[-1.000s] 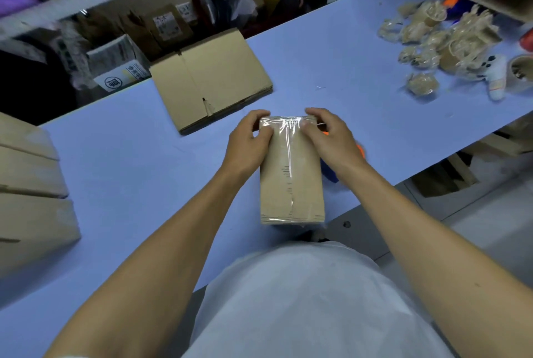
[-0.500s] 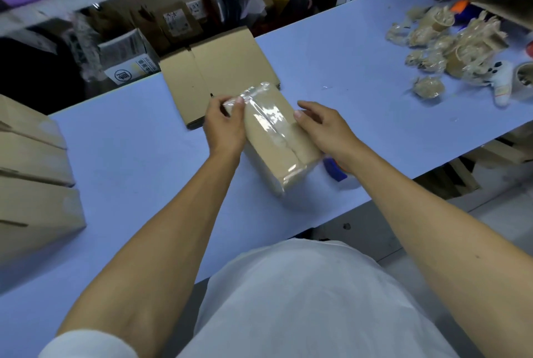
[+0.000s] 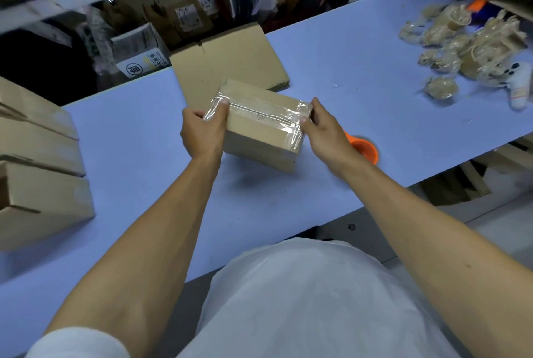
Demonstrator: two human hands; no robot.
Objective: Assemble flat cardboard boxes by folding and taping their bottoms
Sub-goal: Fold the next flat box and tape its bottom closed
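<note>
Left hand (image 3: pixel 202 132) grip curled round left end of taped box (image 3: pixel 259 124), thumb on clear tape (image 3: pixel 268 112). Right hand (image 3: pixel 326 132) pinches right end. Box held just above blue desk (image 3: pixel 138 155), seam up. Flat cardboard stack (image 3: pixel 230 57) behind; orange tape dispenser (image 3: pixel 364 150) beside right wrist; assembled boxes (image 3: pixel 37 161) far left.

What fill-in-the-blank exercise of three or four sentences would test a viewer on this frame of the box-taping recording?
1. The left hand and the right hand grip the two ends of one cardboard ____.
2. Over the seam on its top face runs a strip of clear ____.
3. The flat cardboard blanks lie on the table ____ the held box, farther from the person.
4. The plastic object beside the right wrist is ____ in colour.

Missing words: box; tape; behind; orange
</note>
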